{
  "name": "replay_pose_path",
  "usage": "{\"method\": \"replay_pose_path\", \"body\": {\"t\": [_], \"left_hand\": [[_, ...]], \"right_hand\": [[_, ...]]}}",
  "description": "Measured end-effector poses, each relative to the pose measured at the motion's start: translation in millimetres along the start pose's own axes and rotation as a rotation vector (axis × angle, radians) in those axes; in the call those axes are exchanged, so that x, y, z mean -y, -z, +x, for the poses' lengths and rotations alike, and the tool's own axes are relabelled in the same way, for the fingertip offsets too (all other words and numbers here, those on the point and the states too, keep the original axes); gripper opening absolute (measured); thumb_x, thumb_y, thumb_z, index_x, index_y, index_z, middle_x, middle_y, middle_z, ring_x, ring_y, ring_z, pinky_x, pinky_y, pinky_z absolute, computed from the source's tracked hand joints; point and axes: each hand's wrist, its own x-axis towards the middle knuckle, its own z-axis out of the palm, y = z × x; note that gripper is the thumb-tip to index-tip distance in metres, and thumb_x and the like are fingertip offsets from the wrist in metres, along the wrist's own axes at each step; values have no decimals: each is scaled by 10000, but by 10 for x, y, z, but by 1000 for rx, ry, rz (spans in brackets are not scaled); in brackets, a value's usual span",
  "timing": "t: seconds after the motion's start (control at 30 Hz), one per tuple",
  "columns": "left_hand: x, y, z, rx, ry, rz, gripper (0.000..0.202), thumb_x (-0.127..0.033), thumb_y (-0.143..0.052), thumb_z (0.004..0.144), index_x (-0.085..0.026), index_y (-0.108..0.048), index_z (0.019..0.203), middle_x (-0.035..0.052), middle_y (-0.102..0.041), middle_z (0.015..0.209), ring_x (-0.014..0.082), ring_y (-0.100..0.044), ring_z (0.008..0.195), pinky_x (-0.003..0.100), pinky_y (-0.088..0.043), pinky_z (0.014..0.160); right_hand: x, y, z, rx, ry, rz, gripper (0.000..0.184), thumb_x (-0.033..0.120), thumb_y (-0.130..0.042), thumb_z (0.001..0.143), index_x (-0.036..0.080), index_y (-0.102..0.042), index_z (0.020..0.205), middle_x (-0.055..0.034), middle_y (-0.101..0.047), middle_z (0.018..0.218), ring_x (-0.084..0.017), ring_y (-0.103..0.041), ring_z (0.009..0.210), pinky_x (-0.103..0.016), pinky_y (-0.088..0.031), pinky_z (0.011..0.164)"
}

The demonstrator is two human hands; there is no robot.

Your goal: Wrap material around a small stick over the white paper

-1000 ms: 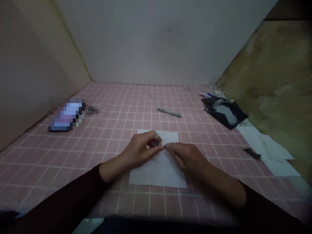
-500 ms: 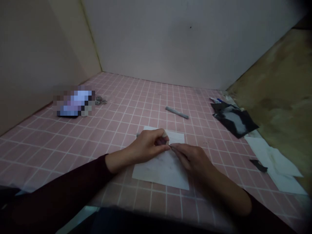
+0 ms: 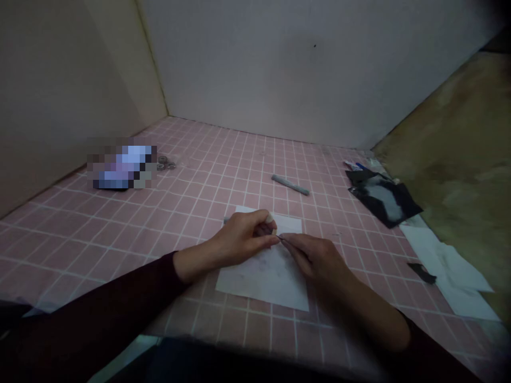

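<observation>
My left hand (image 3: 245, 238) is held over a white sheet of paper (image 3: 261, 287), its thumb and fingers closed in a pinch. A small pale piece shows at those fingertips, too small to name. My right hand (image 3: 317, 255) comes in from the right, fingers pressed together around something thin and dark that is mostly hidden. The fingertips of both hands nearly meet above the sheet. Behind my left hand, the end of a grey object (image 3: 226, 219) sticks out at the sheet's edge.
A grey rod-like stick (image 3: 290, 184) lies beyond the sheet on the pink checked tablecloth (image 3: 215, 170). At left are a blurred-out phone-like device (image 3: 123, 170) and several small metal rings (image 3: 163, 162). To the right lie a black packet (image 3: 385, 199), white papers (image 3: 447, 271) and a dark scrap (image 3: 422, 272).
Both hands hold nearly the same place and pose, with only slight movement at the fingertips. The whole view has shifted a little.
</observation>
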Motion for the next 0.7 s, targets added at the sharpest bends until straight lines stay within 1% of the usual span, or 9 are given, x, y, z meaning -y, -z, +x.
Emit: {"method": "replay_pose_path", "body": {"t": [0.07,0.13,0.2,0.27,0.33,0.43,0.53,0.63,0.7], "left_hand": [[-15,8,-14,-13,-112,152,112,-226,-627,824,-162,-565,891,5,-598,789,125,-574,720,244,-460,673],[-27,15,-24,1,-202,224,108,-225,-630,825,-160,-569,885,13,-597,828,125,-558,737,251,-451,692],[-27,17,-19,-1,-202,199,129,-233,-639,819,-156,-577,904,16,-597,830,125,-556,738,254,-450,700],[-15,14,2,-4,-91,53,155,-238,-643,810,-150,-584,923,11,-592,794,120,-564,715,248,-457,680],[3,8,29,33,74,-169,154,-251,-632,810,-137,-579,898,1,-580,735,110,-572,659,239,-466,638],[21,2,46,75,203,-374,160,-272,-620,814,-129,-555,841,-4,-570,709,100,-578,614,236,-478,610],[21,12,22,4,90,-203,161,-276,-640,811,-144,-574,874,2,-578,760,110,-579,680,237,-475,640],[8,32,-11,-21,-109,70,147,-268,-646,818,-159,-601,906,15,-601,815,124,-576,740,256,-468,706],[0,38,-17,-20,-161,103,149,-263,-649,817,-160,-609,918,21,-610,837,130,-582,759,266,-467,734]], "right_hand": [[23,53,33,132,-49,196,282,284,-440,938,153,-680,869,-22,-620,698,-133,-564,626,-245,-418,593],[30,109,66,275,-96,392,336,349,-432,947,150,-677,833,23,-511,564,-97,-461,503,-216,-352,487],[18,130,80,317,-97,471,352,377,-429,948,151,-679,846,34,-478,537,-90,-429,477,-208,-331,458],[-3,106,67,205,-52,362,315,340,-435,946,159,-683,875,2,-572,623,-111,-514,557,-222,-399,531],[-22,53,34,33,22,139,274,277,-436,935,164,-685,957,-54,-665,796,-159,-602,713,-270,-456,664],[-20,-11,-8,-105,68,-91,304,231,-420,925,152,-660,1094,-106,-686,893,-210,-629,817,-326,-466,743],[17,9,10,-33,24,14,286,239,-427,927,143,-687,995,-76,-665,800,-178,-609,738,-294,-459,697],[47,92,66,193,-63,324,316,318,-447,936,138,-697,865,12,-534,572,-104,-487,522,-219,-389,521],[50,134,88,278,-79,444,344,357,-451,936,130,-696,850,42,-456,502,-85,-411,456,-202,-325,456]]}}
